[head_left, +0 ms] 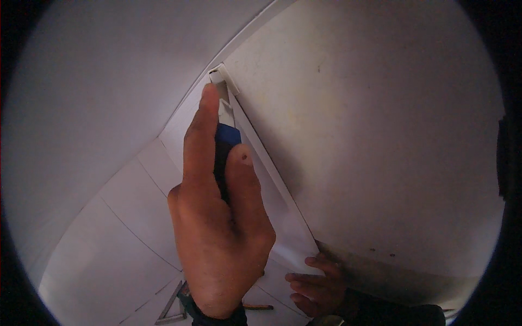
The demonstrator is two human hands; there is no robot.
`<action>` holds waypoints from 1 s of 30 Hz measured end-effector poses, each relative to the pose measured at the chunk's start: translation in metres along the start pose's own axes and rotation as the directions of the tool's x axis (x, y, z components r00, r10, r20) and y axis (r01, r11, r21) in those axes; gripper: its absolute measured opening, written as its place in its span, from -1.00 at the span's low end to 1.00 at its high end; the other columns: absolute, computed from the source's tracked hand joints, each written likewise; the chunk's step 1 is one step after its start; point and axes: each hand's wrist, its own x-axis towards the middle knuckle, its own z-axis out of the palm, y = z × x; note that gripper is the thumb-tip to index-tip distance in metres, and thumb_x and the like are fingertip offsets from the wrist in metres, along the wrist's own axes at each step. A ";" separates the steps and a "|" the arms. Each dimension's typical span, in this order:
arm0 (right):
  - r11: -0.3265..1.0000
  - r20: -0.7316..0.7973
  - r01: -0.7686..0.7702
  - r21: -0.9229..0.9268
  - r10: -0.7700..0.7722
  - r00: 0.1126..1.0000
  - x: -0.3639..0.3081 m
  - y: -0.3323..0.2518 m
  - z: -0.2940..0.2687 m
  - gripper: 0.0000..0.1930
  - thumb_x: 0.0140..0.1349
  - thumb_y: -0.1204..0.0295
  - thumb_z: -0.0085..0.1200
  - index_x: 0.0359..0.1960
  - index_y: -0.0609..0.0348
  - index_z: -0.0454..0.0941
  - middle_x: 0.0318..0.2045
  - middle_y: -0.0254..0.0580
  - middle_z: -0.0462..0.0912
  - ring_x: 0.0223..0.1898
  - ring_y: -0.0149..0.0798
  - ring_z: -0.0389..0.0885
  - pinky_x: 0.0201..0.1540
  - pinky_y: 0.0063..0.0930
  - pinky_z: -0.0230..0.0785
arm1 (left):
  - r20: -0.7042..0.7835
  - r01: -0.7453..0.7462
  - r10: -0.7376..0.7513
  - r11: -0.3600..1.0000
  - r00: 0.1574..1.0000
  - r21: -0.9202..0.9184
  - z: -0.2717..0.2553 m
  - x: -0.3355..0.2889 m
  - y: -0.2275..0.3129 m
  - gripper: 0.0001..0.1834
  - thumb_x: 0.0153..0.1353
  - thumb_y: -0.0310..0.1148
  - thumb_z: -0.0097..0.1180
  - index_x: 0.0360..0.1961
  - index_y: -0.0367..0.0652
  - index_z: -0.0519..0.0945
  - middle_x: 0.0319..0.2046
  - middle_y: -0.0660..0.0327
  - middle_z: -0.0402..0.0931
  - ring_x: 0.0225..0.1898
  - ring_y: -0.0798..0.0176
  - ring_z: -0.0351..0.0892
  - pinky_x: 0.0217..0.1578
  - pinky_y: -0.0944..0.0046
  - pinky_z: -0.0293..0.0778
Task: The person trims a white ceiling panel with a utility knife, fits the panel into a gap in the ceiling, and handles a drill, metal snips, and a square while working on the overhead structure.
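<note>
In the centre, my left hand [223, 228] is wrapped round a tool with a black and blue handle [228, 134]; its kind is hard to tell. The index finger stretches along it, and the thumb presses its right side. A pale flat part [225, 112] shows beyond the handle, near a small white end piece [220, 77] in the corner. A long white strip [274, 176] slants down to the right along the wall panel. At its lower end is my right hand [321, 285], its fingers apart and touching or close beside the strip.
A pale wall panel [380, 136] fills the right side, with two small dark holes low down. A smooth white surface [98, 70] curves across the upper left. On the tiled surface [125, 228] below lie a triangular metal frame [169, 309] and a thin orange-brown stick [259, 307].
</note>
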 end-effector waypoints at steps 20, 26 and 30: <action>0.966 0.046 -0.129 0.225 0.122 0.991 -0.004 -0.006 -0.001 -0.49 0.30 0.33 0.40 0.28 -0.02 0.58 0.20 0.02 0.78 0.44 0.16 0.49 0.53 0.22 0.25 | 0.093 0.072 -0.045 0.949 0.995 -0.308 0.008 -0.034 -0.026 -0.33 0.70 -0.27 -0.12 0.72 -0.13 0.09 -0.41 0.26 0.52 -0.63 0.52 0.41 -0.62 0.44 0.37; 0.994 0.035 -0.078 0.081 0.076 0.997 0.005 -0.014 -0.014 -0.48 0.39 0.40 0.25 0.37 0.17 0.52 0.22 0.16 0.76 0.30 0.25 0.67 0.52 0.23 0.30 | 0.250 0.201 -0.112 0.908 0.962 -0.369 -0.016 -0.073 -0.043 -0.29 0.70 -0.19 -0.15 0.71 -0.25 0.02 -0.34 0.20 0.55 -0.51 0.48 0.45 -0.47 0.41 0.41; 0.996 0.023 -0.078 -0.040 0.079 0.997 0.024 -0.031 -0.024 -0.48 0.39 0.41 0.21 0.38 0.22 0.51 0.17 0.19 0.77 0.30 0.27 0.65 0.48 0.22 0.34 | 0.450 0.350 -0.111 0.798 0.886 -0.491 -0.026 -0.083 -0.042 -0.25 0.68 -0.17 -0.17 0.72 -0.28 -0.02 -0.16 0.16 0.55 -0.26 0.42 0.43 -0.24 0.36 0.42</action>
